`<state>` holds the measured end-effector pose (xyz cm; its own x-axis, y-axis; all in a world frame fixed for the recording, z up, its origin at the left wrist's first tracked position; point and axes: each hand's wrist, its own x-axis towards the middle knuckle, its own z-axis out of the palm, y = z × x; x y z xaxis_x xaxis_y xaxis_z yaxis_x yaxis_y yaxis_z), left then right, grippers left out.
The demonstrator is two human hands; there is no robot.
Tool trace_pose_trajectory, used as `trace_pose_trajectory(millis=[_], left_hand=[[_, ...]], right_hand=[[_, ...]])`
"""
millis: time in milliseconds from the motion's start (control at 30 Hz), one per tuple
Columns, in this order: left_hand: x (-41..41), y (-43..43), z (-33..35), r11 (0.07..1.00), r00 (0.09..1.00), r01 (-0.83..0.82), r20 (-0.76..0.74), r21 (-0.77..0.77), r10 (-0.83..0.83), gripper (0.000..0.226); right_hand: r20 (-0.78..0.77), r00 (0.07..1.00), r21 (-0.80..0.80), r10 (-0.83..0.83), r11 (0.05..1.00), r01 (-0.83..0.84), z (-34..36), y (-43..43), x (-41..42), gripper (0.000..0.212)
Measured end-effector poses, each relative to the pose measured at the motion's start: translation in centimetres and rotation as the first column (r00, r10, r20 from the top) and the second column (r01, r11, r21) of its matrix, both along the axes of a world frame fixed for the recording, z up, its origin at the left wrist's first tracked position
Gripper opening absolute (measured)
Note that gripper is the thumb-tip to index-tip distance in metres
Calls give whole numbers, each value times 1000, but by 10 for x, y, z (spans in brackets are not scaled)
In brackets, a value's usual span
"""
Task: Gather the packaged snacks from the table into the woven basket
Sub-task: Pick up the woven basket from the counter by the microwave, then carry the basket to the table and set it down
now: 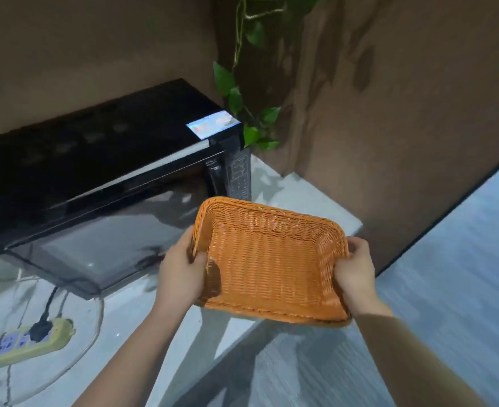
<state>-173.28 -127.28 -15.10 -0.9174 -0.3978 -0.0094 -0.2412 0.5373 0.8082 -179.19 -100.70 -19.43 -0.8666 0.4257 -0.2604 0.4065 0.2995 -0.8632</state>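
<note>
An orange woven basket [271,259], rectangular and shallow, is held in the air over the counter's right end, tilted toward me. Nothing lies inside it. My left hand [180,268] grips its left rim with the thumb inside. My right hand [355,273] grips its right rim the same way. No packaged snacks show in this view.
A black microwave [95,177] stands on the pale counter [310,201] to the left of the basket. A green power strip [22,343] with a black plug lies at the lower left. A leafy vine [242,92] hangs behind the microwave against the brown wall. Grey floor [463,259] lies to the right.
</note>
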Motion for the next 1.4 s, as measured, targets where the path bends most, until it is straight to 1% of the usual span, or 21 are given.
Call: trace_pose_trajectory(millis=[100, 133, 200, 267, 300, 400, 567, 600, 733, 833, 933, 1033, 1167, 1267, 1400], left_hand=[[-35, 61, 31, 974, 971, 226, -93, 27, -222, 39], [-42, 77, 38, 961, 956, 275, -118, 35, -269, 35], [-53, 123, 51, 920, 917, 387, -127, 57, -378, 29], [-58, 172, 59, 871, 873, 481, -140, 98, -467, 32], [-59, 198, 62, 834, 839, 539, -152, 115, -522, 34], [-52, 276, 72, 684, 697, 717, -156, 133, -700, 48], [-23, 416, 82, 470, 498, 864, -164, 180, -852, 56], [-13, 448, 84, 431, 458, 885, -165, 175, -874, 58], [27, 564, 85, 338, 358, 930, -138, 145, -924, 55], [62, 645, 88, 268, 290, 948, -122, 169, -949, 49], [94, 720, 94, 202, 222, 966, -114, 165, -968, 52], [121, 792, 101, 105, 119, 985, -100, 137, -988, 50], [149, 890, 96, -21, -8, 990, -91, 138, -996, 53], [160, 951, 81, -77, -65, 984, -78, 158, -995, 50], [165, 1063, 65, -170, -161, 970, -65, 175, -985, 48]], right_hand=[[-81, 976, -31, -204, 979, 202, 27, 69, 17, 36], [-97, 965, -61, -245, 969, 240, 34, 87, 21, 37], [-122, 926, -95, -356, 933, 347, 49, 132, 40, 39], [-137, 880, -107, -455, 890, 444, 65, 179, 66, 43], [-136, 852, -96, -506, 863, 497, 72, 201, 81, 44], [-139, 754, -59, -642, 766, 641, 87, 266, 132, 45], [-140, 585, -86, -799, 598, 797, 98, 366, 219, 48], [-147, 550, -103, -822, 566, 818, 99, 388, 238, 49], [-163, 436, -137, -885, 458, 879, 103, 474, 308, 50], [-170, 343, -96, -924, 362, 927, 112, 531, 358, 47], [-182, 254, -79, -950, 272, 959, 119, 582, 405, 46], [-182, 188, -85, -965, 206, 975, 123, 627, 445, 44], [-177, 75, -83, -981, 91, 992, 118, 690, 485, 46], [-175, 28, -91, -984, 44, 995, 109, 732, 501, 48], [-157, -61, -115, -986, -43, 992, 99, 821, 511, 46]])
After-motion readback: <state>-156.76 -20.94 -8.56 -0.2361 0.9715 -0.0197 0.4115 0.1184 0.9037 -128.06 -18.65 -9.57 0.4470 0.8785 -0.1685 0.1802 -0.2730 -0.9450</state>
